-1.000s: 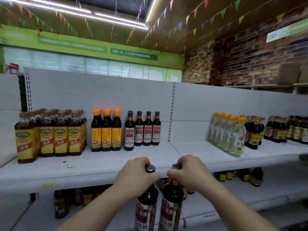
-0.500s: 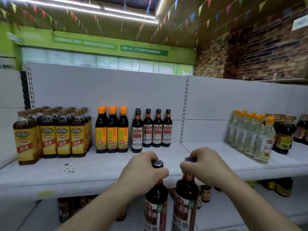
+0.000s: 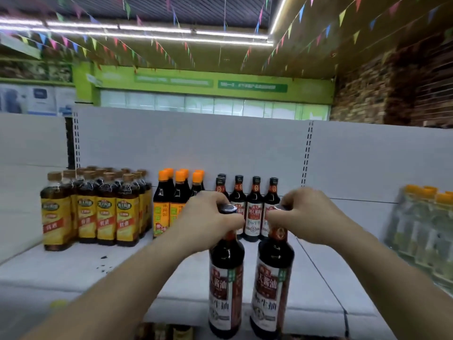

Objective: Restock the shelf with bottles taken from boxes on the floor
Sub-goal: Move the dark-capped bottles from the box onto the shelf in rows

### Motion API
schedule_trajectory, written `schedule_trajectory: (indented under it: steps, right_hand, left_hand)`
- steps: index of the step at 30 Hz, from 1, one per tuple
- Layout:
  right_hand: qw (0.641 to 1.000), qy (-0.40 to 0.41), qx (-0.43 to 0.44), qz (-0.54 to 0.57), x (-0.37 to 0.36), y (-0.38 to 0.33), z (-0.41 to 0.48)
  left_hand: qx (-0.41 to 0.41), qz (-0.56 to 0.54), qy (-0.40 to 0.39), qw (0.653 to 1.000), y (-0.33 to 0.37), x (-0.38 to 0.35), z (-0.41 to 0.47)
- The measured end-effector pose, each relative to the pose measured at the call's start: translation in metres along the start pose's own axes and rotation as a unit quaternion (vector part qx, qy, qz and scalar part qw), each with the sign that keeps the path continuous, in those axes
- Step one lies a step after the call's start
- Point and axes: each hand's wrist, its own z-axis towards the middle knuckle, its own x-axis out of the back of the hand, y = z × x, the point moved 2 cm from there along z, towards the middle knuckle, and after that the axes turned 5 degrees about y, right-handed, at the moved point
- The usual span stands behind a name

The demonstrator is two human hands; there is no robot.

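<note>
My left hand (image 3: 208, 218) grips the neck of a dark soy sauce bottle (image 3: 225, 288) just under its black cap. My right hand (image 3: 304, 217) grips the neck of a second, matching bottle (image 3: 272, 290). Both bottles hang upright, side by side, in front of the white shelf (image 3: 98, 273), with their bases below the level of its front edge. Behind my hands stands a row of the same dark bottles (image 3: 253, 209) near the shelf's back panel.
Yellow-labelled brown bottles (image 3: 98, 212) fill the shelf's left end, with orange-capped dark bottles (image 3: 171, 200) beside them. Clear bottles with orange caps (image 3: 424, 231) stand at the right. More bottles (image 3: 164, 332) sit on a lower shelf. Bare shelf surface lies in front of the rows.
Both hands have lifted their bottles higher and closer to the shelf. The view has shifted to the left and moved nearer, so the right-hand bottles sit at the frame's edge.
</note>
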Motion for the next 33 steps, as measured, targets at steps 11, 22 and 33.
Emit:
schedule_trajectory:
  steps: [11, 22, 33]
  right_hand:
    - [0.999, -0.016, -0.029, 0.024, -0.015, -0.002, 0.076]
    - [0.993, -0.014, -0.117, -0.01, -0.054, 0.015, 0.127]
    - [0.984, -0.036, -0.171, -0.036, -0.079, 0.042, 0.156]
  left_hand:
    - [-0.043, -0.001, 0.002, 0.999, -0.012, -0.001, 0.079]
    - [-0.063, -0.039, -0.058, 0.996, -0.065, -0.033, 0.15]
    - [-0.018, -0.053, -0.068, 0.996, -0.099, -0.07, 0.184]
